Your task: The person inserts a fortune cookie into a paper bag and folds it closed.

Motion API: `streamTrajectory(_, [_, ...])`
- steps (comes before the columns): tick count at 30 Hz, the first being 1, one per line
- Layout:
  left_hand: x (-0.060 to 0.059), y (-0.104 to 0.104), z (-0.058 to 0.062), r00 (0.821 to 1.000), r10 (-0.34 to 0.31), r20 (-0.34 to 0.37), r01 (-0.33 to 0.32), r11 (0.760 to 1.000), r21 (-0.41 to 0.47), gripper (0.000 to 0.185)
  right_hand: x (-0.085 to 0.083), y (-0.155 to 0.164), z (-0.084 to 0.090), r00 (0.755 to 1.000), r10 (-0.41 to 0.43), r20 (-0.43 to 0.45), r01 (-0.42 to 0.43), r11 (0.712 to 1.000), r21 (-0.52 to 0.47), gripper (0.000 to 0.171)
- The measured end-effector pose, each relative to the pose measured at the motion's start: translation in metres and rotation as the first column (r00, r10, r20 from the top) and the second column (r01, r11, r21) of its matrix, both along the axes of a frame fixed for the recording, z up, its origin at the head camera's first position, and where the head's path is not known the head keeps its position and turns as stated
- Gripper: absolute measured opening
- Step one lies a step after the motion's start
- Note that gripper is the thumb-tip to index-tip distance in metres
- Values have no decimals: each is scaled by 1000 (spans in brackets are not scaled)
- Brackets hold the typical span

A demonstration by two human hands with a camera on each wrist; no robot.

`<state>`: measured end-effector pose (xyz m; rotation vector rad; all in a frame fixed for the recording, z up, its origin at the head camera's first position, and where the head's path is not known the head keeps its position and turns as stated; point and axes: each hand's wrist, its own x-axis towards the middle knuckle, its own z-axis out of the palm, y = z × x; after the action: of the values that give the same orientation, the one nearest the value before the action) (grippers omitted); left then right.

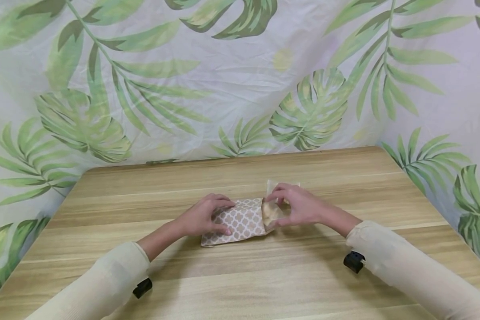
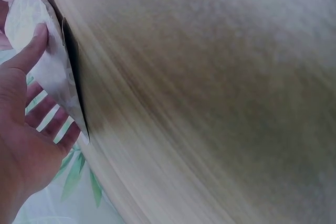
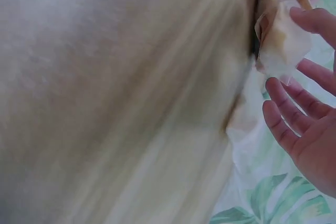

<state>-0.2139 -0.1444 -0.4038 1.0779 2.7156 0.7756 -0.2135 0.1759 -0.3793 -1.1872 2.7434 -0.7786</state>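
**Two hands on a patterned paper bag at mid-table**

Both of my hands meet on the patterned paper bag (image 1: 240, 222), which lies flat near the middle of the wooden table (image 1: 264, 280); my left hand (image 1: 204, 218) rests on its left half, fingers spread and fairly straight, thumb along the near edge; my right hand (image 1: 294, 206) pinches the bag's open mouth, fingers curled about the lifted flap. A clear plastic sleeve (image 1: 282, 184) peeks out just behind the right hand, partly hidden by it. Behind the table hangs a leaf-print cloth (image 1: 240, 80), covering the whole backdrop. Both wrist views are blurred; they show only fingers against paper, so I cannot tell finer contact there.
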Motion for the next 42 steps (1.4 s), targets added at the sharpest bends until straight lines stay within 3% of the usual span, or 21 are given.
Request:
streamTrajectory(7, [-1, 0, 0, 1000, -4, -5, 4, 1000, 3, 74, 1, 0, 5, 999, -36, -32, 38, 996, 76, 60])
streamTrajectory(11, [0, 3, 1, 996, -32, -80, 30, 999, -20, 80, 2, -2, 1, 999, -37, -8, 38, 995, 91, 59])
streamTrajectory(17, [2, 9, 1, 983, -64, -172, 46, 993, -108, 101, 1, 0, -2, 999, -46, -4, 46, 999, 25, 57])
streamTrajectory(22, [4, 14, 3, 982, -59, -179, 31, 987, -157, 106, 1, 0, -4, 998, -51, 29, 52, 998, -27, 56])
streamTrajectory(32, [2, 17, 2, 979, -55, -194, 33, 993, -117, 102, 0, -3, -11, 995, -46, 92, 59, 989, -137, 56])
streamTrajectory(36, [2, 17, 2, 982, -53, -181, 36, 994, -99, 102, 3, -9, -12, 986, -73, 147, 93, 987, -133, 60])
streamTrajectory(42, [1, 14, 1, 981, -76, -177, 65, 996, -65, 101, 5, -11, -8, 991, -78, 108, 90, 991, -103, 57])
